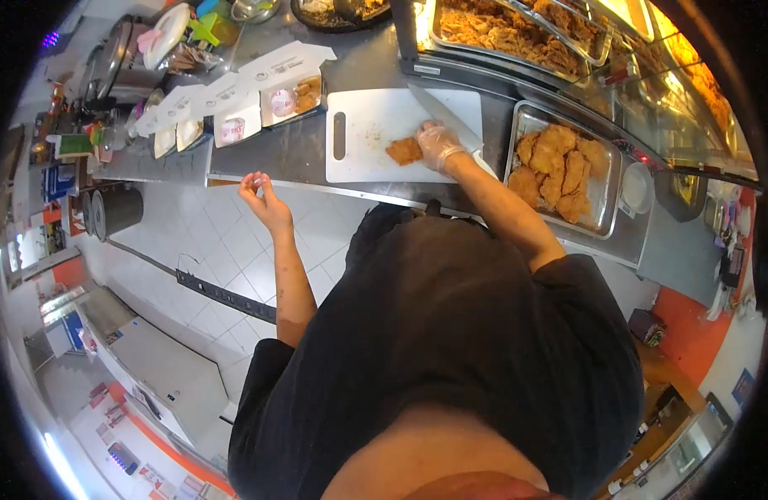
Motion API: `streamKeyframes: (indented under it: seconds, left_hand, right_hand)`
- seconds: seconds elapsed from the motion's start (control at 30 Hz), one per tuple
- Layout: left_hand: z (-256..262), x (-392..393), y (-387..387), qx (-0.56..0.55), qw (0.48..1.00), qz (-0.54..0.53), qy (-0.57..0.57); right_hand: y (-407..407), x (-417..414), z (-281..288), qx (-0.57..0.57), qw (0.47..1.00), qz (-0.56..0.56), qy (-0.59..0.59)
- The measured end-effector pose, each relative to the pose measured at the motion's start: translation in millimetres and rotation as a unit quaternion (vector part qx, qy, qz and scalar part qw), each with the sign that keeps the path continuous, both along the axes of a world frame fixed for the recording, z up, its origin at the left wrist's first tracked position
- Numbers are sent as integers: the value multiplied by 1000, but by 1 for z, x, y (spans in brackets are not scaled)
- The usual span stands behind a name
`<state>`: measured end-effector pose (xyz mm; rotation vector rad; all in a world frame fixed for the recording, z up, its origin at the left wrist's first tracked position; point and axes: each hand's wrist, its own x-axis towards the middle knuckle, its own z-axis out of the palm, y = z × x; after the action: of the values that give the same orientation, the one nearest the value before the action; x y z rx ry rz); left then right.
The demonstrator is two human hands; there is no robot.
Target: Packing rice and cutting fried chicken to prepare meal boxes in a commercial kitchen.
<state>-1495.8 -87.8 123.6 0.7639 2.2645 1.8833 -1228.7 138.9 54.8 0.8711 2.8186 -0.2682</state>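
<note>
My right hand (441,145), in a clear plastic glove, is on a white cutting board (359,159). Its fingers curl down at the right end of a breaded fried piece (403,151); whether they grip it is hidden. Just behind this hand a large knife (439,107) lies slantwise across the board, its tip near the far edge. Bare and empty, my left hand (266,201) is raised in front of the counter edge, fingers bent and apart from the thumb. Crumbs (374,135) dot the board between its handle slot and the fried piece.
Right of the board, a metal tray (611,187) holds several fried pieces (556,169). Open paper boxes (237,128) with food and printed-lid cups stand at the left. A glass-fronted warming case (503,78) rises behind the board. A metal pot (118,209) stands beyond the counter's left end.
</note>
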Motion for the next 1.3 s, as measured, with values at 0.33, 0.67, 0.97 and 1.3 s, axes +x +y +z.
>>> streamKeyframes:
  seconds: [0.33,0.67,0.97,1.3]
  left_hand:
    - [-29,-15,-20,-66,996,-55,-2]
    - [-66,33,185,-61,856,-450,248]
    - [-104,57,223,-185,721,-561,362]
    - [-117,70,240,-135,767,-547,308]
  right_hand:
    - [-8,68,3,-82,927,-366,-19]
    - [-75,-17,27,-246,921,-300,-16]
    - [-90,-1,-32,-277,854,-438,44]
    - [-71,-1,17,-261,897,-354,-34]
